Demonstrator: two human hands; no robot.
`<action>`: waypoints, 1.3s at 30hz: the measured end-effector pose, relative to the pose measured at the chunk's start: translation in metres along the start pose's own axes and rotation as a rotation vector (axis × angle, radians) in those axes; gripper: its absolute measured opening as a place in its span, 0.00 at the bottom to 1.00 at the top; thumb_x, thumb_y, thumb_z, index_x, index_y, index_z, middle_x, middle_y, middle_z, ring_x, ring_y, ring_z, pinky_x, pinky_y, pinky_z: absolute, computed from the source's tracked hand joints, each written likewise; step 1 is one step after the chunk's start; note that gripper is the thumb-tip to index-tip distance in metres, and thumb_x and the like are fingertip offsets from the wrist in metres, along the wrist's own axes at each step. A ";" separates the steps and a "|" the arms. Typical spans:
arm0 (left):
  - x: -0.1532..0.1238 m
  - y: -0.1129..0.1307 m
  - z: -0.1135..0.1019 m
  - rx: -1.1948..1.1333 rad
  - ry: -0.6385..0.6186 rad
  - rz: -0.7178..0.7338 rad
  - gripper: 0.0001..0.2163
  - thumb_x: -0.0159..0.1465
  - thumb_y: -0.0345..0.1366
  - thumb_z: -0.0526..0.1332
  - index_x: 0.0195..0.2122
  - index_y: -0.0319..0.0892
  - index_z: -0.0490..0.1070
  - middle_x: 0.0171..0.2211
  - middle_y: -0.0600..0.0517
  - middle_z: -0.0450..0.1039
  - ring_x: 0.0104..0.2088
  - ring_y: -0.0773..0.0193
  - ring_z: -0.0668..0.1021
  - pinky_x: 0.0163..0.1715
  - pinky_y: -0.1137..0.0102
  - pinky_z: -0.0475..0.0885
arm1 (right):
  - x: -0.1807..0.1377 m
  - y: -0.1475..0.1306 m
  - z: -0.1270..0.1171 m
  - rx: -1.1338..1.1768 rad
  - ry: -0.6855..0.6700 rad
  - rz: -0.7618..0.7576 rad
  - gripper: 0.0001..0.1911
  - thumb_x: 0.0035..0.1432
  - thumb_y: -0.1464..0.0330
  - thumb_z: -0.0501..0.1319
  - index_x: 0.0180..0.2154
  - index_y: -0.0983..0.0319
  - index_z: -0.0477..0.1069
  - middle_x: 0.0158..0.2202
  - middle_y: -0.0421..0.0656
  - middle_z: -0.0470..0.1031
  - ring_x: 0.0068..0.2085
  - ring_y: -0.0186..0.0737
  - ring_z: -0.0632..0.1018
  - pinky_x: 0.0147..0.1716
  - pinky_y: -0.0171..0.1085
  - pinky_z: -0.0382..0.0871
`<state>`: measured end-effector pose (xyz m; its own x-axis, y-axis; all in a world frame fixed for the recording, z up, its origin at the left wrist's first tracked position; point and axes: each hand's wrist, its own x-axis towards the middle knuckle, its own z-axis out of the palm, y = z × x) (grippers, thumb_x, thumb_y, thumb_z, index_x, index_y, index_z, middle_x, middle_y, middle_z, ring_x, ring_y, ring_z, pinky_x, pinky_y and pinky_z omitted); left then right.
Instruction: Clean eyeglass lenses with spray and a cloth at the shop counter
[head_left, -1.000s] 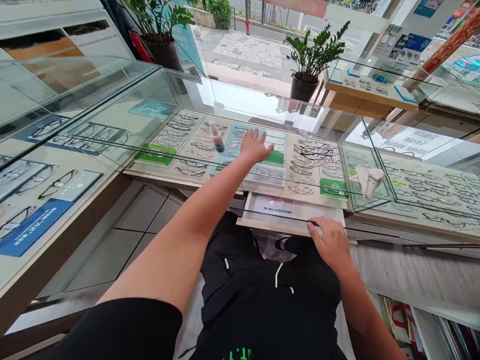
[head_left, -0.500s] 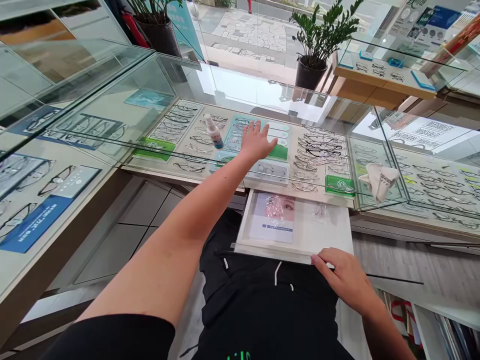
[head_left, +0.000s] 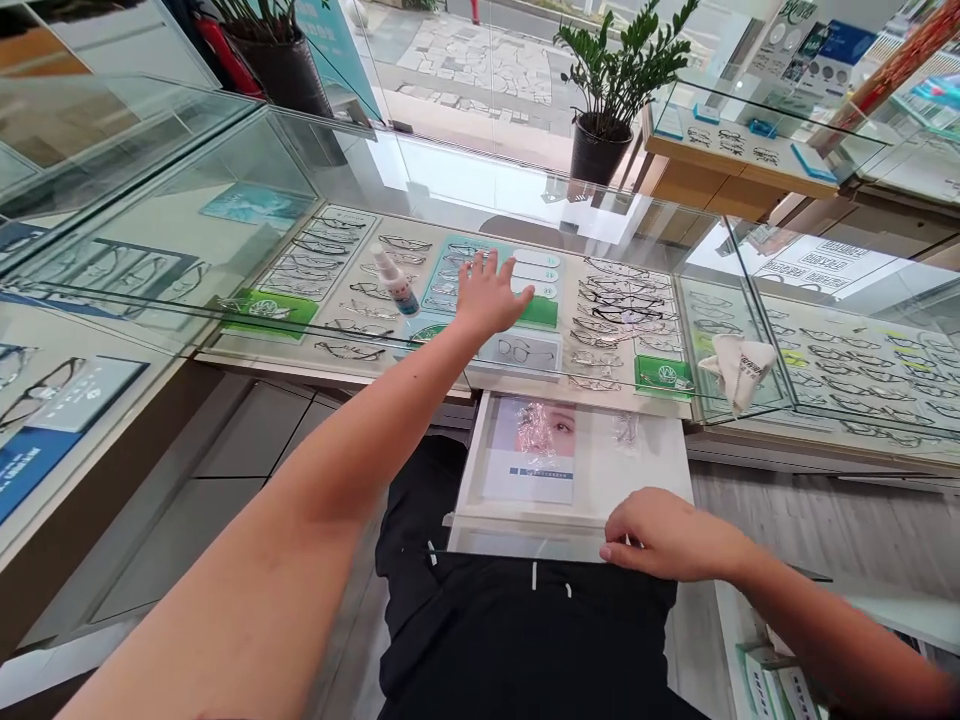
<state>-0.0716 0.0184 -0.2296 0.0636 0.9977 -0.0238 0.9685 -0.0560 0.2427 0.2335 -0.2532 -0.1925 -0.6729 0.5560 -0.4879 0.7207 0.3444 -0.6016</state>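
Observation:
My left hand (head_left: 489,296) rests flat with spread fingers on the glass top of the display case (head_left: 420,180), over a teal eyeglass display board (head_left: 456,258). To its left on the glass is a small white spray bottle (head_left: 394,282) with a blue lower label. My right hand (head_left: 667,535) curls its fingers over the front edge of a pulled-out white drawer (head_left: 645,450), thumb on the near side. Inside the drawer lie a leaflet (head_left: 529,482) with a printed face and clear crinkled plastic pieces (head_left: 625,430). The drawer front is close against my black clothing.
Rows of eyeglasses (head_left: 626,300) lie under the glass. A crumpled pale cloth (head_left: 739,368) sits on the case at right. Another glass case joins at left. Potted plants (head_left: 600,145) stand beyond. A low shelf with boxes (head_left: 780,680) is at lower right.
My right hand has curled further over the drawer's front edge, and the drawer appears slightly farther out. My left hand stays spread on the glass. The view has shifted a little.

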 end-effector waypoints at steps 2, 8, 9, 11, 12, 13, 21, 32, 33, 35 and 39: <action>0.001 -0.001 0.000 0.006 0.005 0.001 0.43 0.75 0.65 0.40 0.83 0.44 0.49 0.84 0.44 0.41 0.83 0.41 0.44 0.80 0.45 0.41 | 0.011 0.001 -0.028 0.068 -0.110 -0.076 0.14 0.66 0.62 0.68 0.26 0.54 0.82 0.23 0.37 0.78 0.24 0.37 0.72 0.28 0.40 0.56; 0.002 -0.002 -0.001 0.002 -0.005 0.006 0.42 0.75 0.64 0.41 0.83 0.44 0.47 0.84 0.44 0.40 0.83 0.39 0.44 0.79 0.43 0.42 | 0.047 0.015 -0.140 -0.243 0.384 -0.095 0.22 0.75 0.51 0.58 0.36 0.56 0.82 0.36 0.44 0.83 0.41 0.47 0.79 0.44 0.45 0.71; 0.002 -0.002 -0.001 0.000 0.001 0.006 0.42 0.75 0.64 0.41 0.83 0.44 0.48 0.84 0.43 0.40 0.83 0.39 0.44 0.79 0.43 0.42 | 0.056 0.024 -0.153 -0.364 0.582 -0.054 0.20 0.76 0.53 0.58 0.38 0.57 0.81 0.41 0.47 0.83 0.46 0.51 0.78 0.50 0.49 0.71; 0.002 -0.002 -0.001 -0.004 0.008 0.003 0.42 0.75 0.64 0.42 0.83 0.44 0.48 0.84 0.43 0.40 0.83 0.39 0.44 0.79 0.43 0.42 | 0.072 0.049 -0.167 -0.534 0.814 0.012 0.15 0.74 0.59 0.60 0.42 0.60 0.82 0.51 0.53 0.82 0.54 0.58 0.76 0.56 0.55 0.69; 0.002 -0.002 -0.001 -0.004 0.008 0.000 0.42 0.75 0.63 0.42 0.83 0.44 0.48 0.84 0.43 0.40 0.83 0.38 0.45 0.79 0.43 0.43 | 0.080 0.061 -0.170 -0.576 0.855 0.021 0.13 0.73 0.62 0.61 0.44 0.61 0.82 0.54 0.54 0.82 0.57 0.60 0.74 0.57 0.57 0.68; 0.002 -0.002 -0.001 -0.003 0.008 -0.004 0.42 0.75 0.63 0.42 0.83 0.45 0.49 0.84 0.44 0.41 0.83 0.38 0.45 0.79 0.43 0.43 | 0.086 0.072 -0.170 -0.599 0.868 0.022 0.12 0.71 0.64 0.61 0.46 0.61 0.82 0.57 0.54 0.81 0.59 0.61 0.73 0.59 0.58 0.67; 0.004 -0.003 -0.001 -0.002 0.023 -0.004 0.42 0.74 0.64 0.43 0.83 0.44 0.50 0.84 0.43 0.41 0.83 0.38 0.46 0.79 0.42 0.45 | 0.106 0.093 -0.169 -0.622 0.805 0.024 0.08 0.67 0.70 0.61 0.37 0.60 0.80 0.57 0.51 0.84 0.61 0.59 0.74 0.61 0.59 0.63; -0.013 0.006 -0.014 -0.087 0.189 0.062 0.26 0.75 0.46 0.54 0.68 0.36 0.73 0.71 0.31 0.70 0.73 0.35 0.69 0.71 0.43 0.64 | 0.113 0.081 -0.162 -0.621 0.797 0.092 0.07 0.64 0.74 0.60 0.32 0.60 0.72 0.41 0.51 0.81 0.50 0.54 0.75 0.56 0.50 0.63; -0.019 0.009 -0.018 -0.092 0.214 0.076 0.23 0.76 0.42 0.53 0.63 0.37 0.76 0.65 0.31 0.76 0.68 0.37 0.74 0.68 0.45 0.68 | 0.113 0.078 -0.161 -0.608 0.814 0.093 0.08 0.64 0.74 0.60 0.31 0.59 0.71 0.41 0.51 0.81 0.50 0.53 0.75 0.55 0.50 0.64; -0.035 0.016 -0.024 -0.101 0.245 0.119 0.18 0.75 0.37 0.52 0.56 0.39 0.80 0.55 0.34 0.82 0.59 0.40 0.80 0.61 0.49 0.74 | 0.109 0.070 -0.158 -0.595 0.850 0.087 0.08 0.64 0.74 0.60 0.31 0.59 0.70 0.40 0.50 0.80 0.48 0.53 0.75 0.54 0.49 0.65; -0.096 0.018 -0.016 -0.137 0.289 0.253 0.13 0.75 0.36 0.55 0.49 0.48 0.80 0.52 0.43 0.83 0.54 0.50 0.83 0.57 0.56 0.77 | 0.081 0.044 -0.139 -0.418 0.871 -0.014 0.06 0.63 0.71 0.61 0.32 0.58 0.70 0.39 0.46 0.79 0.46 0.49 0.76 0.53 0.47 0.68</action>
<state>-0.0640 -0.0777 -0.2072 0.2064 0.9238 0.3225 0.8886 -0.3149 0.3335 0.2343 -0.0877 -0.1706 -0.4437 0.8580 0.2588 0.8278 0.5030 -0.2483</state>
